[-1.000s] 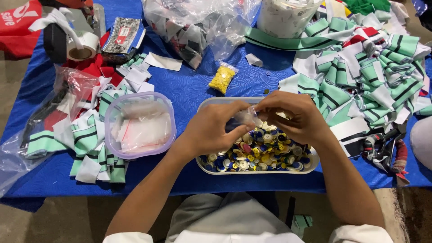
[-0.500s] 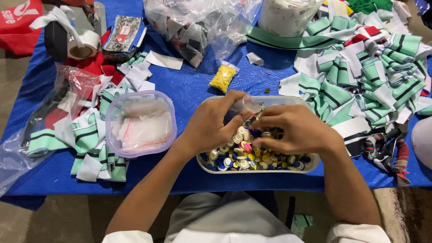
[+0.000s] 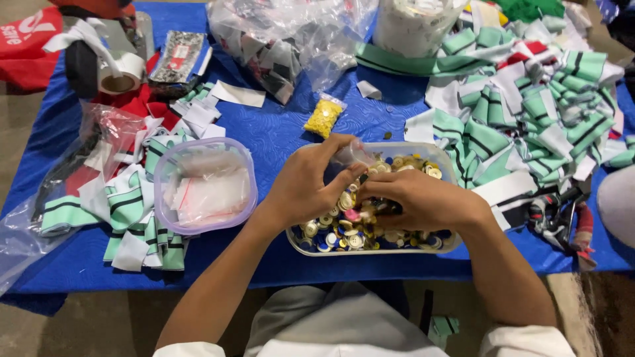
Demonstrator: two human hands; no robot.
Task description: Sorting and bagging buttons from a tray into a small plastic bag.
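Head view. Left hand [image 3: 307, 188] pinches a small clear bag [image 3: 349, 153] between thumb and fingers, above the near-left part of a clear tray [image 3: 442, 165] of mixed buttons [image 3: 344, 228]. Right hand [image 3: 417, 201] lies curled, fingers pressed together and down among the buttons; what it grips cannot be told. Tray stands at the near edge of the blue counter [image 3: 278, 132]. Round tub [image 3: 205, 185] with clear bags sits just left of it; yellow packet [image 3: 323, 117] lies behind; green striped fabric pieces [image 3: 529, 112] are piled to the right.
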